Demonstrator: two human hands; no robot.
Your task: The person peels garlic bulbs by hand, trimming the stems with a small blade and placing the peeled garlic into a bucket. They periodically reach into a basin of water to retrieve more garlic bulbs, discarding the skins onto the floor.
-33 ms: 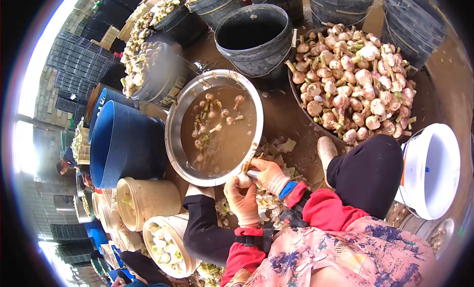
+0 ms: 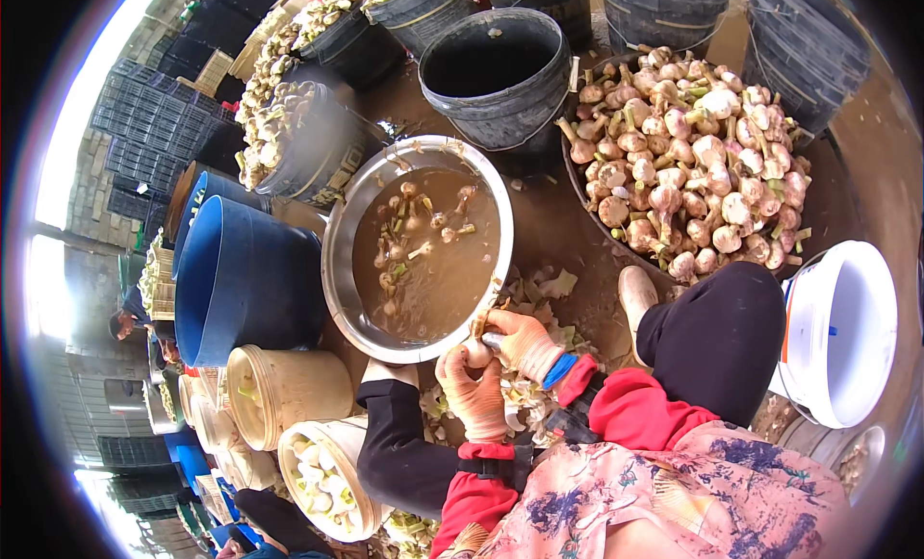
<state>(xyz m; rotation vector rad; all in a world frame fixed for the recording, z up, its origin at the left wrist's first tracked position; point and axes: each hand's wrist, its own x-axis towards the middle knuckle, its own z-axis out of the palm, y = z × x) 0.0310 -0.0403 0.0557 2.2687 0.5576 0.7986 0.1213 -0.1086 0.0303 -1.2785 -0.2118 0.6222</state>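
My left hand (image 2: pixel 474 391) in a pale orange glove is closed round a garlic bulb (image 2: pixel 475 352) at the near rim of a steel basin (image 2: pixel 337 261). My right hand (image 2: pixel 527 343), also gloved, touches the bulb from the right and grips a small grey blade (image 2: pixel 492 340). The basin holds brown water with several garlic bulbs floating in it. Both hands are low between my knees, above a litter of garlic skins (image 2: pixel 539 290).
A wide dark basin heaped with unpeeled garlic (image 2: pixel 693 174) sits to the far right, an empty black bucket (image 2: pixel 500 73) stands beyond the steel basin. To the left are a blue tub (image 2: pixel 241 280) and cream buckets (image 2: pixel 322 477) with peeled cloves. A white bucket (image 2: pixel 847 328) stands at my right knee.
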